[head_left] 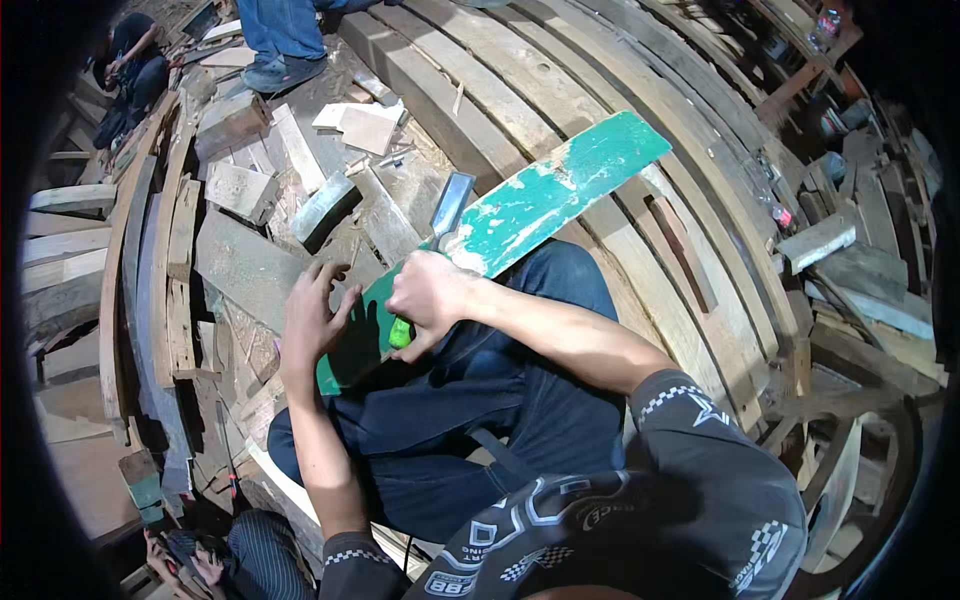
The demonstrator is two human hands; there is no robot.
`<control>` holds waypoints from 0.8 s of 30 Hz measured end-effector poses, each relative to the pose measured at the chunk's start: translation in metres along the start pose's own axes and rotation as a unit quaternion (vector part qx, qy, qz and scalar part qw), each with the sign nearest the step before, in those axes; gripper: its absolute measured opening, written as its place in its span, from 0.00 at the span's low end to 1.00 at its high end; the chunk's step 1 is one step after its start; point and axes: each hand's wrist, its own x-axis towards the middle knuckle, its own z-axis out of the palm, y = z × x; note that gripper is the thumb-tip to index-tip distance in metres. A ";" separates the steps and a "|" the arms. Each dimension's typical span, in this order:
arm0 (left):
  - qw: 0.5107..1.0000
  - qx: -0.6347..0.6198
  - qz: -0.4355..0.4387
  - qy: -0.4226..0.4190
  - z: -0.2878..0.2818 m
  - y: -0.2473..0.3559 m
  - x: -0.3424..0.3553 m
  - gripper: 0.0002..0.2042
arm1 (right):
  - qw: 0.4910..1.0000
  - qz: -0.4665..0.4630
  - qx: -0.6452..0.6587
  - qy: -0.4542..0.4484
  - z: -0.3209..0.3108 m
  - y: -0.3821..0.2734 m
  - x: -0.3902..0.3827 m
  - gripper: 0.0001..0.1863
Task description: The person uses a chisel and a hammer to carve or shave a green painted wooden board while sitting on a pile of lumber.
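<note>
Board [580,178] lies lapwise; we find left grip [314,310] half-spread near its left edge, right grip [432,292] closed around green-handled tool [400,333].

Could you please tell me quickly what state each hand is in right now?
Left hand: open, fingers loosely bent, beside the green board; contact unclear.
Right hand: closed around the green-handled tool.

Own hands [432,295]: two | green board [570,175]: one | chisel [454,203]: one | other people [280,45]: three | wood offcuts [240,190]: many, overlapping; exact count is not obtainable
</note>
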 end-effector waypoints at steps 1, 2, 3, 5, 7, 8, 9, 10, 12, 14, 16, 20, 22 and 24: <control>1.000 -0.002 0.006 0.000 0.001 0.004 0.001 0.16 | 0.999 0.005 -0.015 -0.046 0.001 0.000 0.000 0.35; 1.000 -0.001 0.002 -0.003 0.001 0.010 0.001 0.16 | 0.999 0.004 -0.011 -0.046 0.002 0.001 -0.001 0.35; 1.000 0.002 0.011 -0.011 0.001 0.015 0.001 0.16 | 1.000 -0.005 -0.009 -0.007 0.002 0.001 -0.001 0.36; 1.000 -0.006 0.025 -0.015 0.005 0.016 0.000 0.16 | 0.998 -0.018 -0.006 0.055 0.001 0.001 0.000 0.37; 0.999 0.004 0.020 -0.029 0.007 0.018 0.002 0.16 | 0.997 -0.022 0.021 0.073 0.000 0.003 0.000 0.37; 0.999 0.011 0.019 -0.040 0.008 0.018 0.003 0.16 | 0.995 -0.025 0.044 0.089 -0.001 0.004 -0.001 0.37; 0.999 0.020 0.019 -0.040 0.012 0.012 0.002 0.16 | 0.992 -0.034 0.043 0.110 0.000 0.004 -0.002 0.37; 0.999 0.023 0.019 -0.041 0.013 0.010 0.002 0.16 | 0.992 -0.034 0.045 0.113 -0.003 0.003 -0.002 0.37; 0.998 0.041 0.023 -0.043 0.012 0.010 0.004 0.16 | 0.990 -0.042 0.063 0.118 -0.009 0.002 -0.003 0.37; 0.998 0.017 0.011 -0.057 0.013 0.013 0.006 0.15 | 0.988 -0.045 0.070 0.129 -0.008 0.004 -0.004 0.37; 0.998 -0.002 0.013 -0.060 0.016 0.021 0.006 0.15 | 0.987 -0.040 0.093 0.128 -0.008 0.005 -0.008 0.37; 0.998 -0.003 0.011 -0.063 0.017 0.028 0.008 0.16 | 0.982 -0.044 0.106 0.148 -0.011 0.006 -0.010 0.37; 0.998 0.000 0.024 -0.055 0.014 0.028 0.007 0.16 | 0.987 -0.033 0.100 0.121 -0.015 0.004 -0.010 0.38; 0.999 -0.007 0.009 -0.036 0.011 0.032 0.008 0.16 | 0.984 -0.036 0.111 0.135 -0.014 0.003 -0.009 0.38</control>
